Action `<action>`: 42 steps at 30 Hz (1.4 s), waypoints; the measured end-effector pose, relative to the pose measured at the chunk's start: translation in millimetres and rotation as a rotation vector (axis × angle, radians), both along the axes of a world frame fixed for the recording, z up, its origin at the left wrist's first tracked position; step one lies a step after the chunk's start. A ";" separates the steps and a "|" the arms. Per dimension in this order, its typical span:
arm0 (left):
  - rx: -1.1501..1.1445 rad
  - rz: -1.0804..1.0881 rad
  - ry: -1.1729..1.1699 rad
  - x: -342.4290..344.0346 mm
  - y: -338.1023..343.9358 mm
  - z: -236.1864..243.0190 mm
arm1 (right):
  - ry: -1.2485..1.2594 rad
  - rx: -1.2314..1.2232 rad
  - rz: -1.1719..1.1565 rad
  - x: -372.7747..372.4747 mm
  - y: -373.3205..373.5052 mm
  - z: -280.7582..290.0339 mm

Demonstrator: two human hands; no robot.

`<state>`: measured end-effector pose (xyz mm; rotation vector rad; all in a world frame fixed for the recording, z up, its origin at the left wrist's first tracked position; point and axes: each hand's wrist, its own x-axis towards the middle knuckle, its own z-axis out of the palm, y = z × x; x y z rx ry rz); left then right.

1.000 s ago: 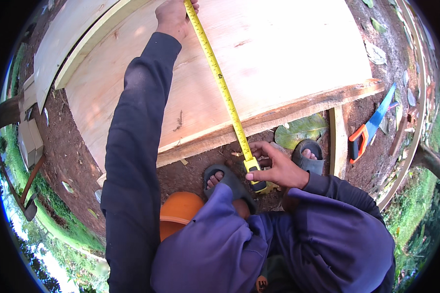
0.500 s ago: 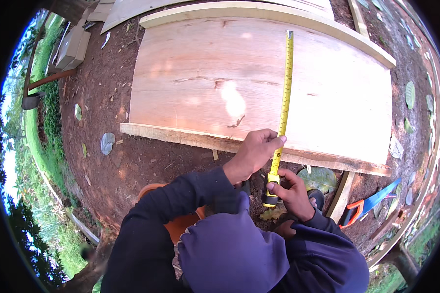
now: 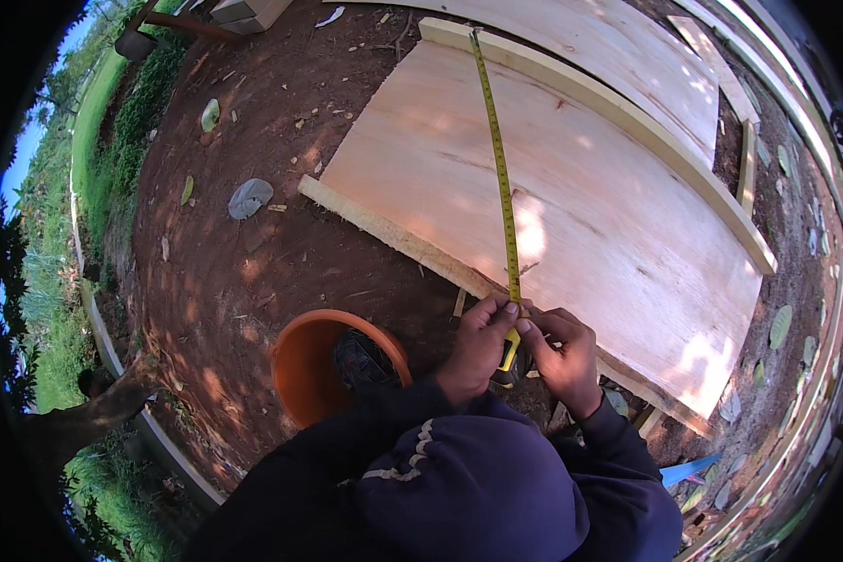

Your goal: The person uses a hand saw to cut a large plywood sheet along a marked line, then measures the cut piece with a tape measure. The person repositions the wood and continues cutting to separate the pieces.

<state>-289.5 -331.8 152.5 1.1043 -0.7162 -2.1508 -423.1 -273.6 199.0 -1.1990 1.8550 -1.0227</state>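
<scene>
A yellow tape measure blade [image 3: 501, 169] runs across a pale plywood sheet [image 3: 412, 131], its tip lying at the far wooden batten [image 3: 618, 98]. At the sheet's near edge my left hand [image 3: 480, 345] is closed, pinching the blade between thumb and fingers. Right beside it, my right hand [image 3: 567, 354] is also closed on the tape, its thumb and fingertips at the blade just above the case. The yellow-and-black tape case [image 3: 510, 360] shows between my hands, partly hidden by them. Along the near side of the sheet lies a rough-edged batten [image 3: 393, 228].
An orange bucket [image 3: 290, 375] with something dark in it stands on the soil at my left. Another plywood sheet [image 3: 628, 56] lies beyond the far batten. A blue saw blade [image 3: 688, 470] shows at the lower right. Cardboard boxes [image 3: 253, 13] sit at the far left.
The view has turned, and the tape now crosses nearer the sheet's left end, its tip reaching the far batten. My right hand has shifted from the case to the blade beside my left hand.
</scene>
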 end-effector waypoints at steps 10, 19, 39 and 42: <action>-0.571 -0.462 -0.373 1.0 -29.1 36.4 | -0.306 0.092 -0.155 -61.3 -47.2 29.9; -0.624 -0.490 -0.544 76.2 -126.4 32.6 | -0.255 0.204 0.149 -96.7 -96.4 50.9; -0.771 -0.202 -1.375 279.7 -308.6 -54.4 | 0.863 0.457 0.535 -77.4 -134.7 -97.0; -0.814 -0.176 -1.450 255.2 -322.8 -50.9 | 0.869 0.466 0.538 -84.3 -132.7 -100.5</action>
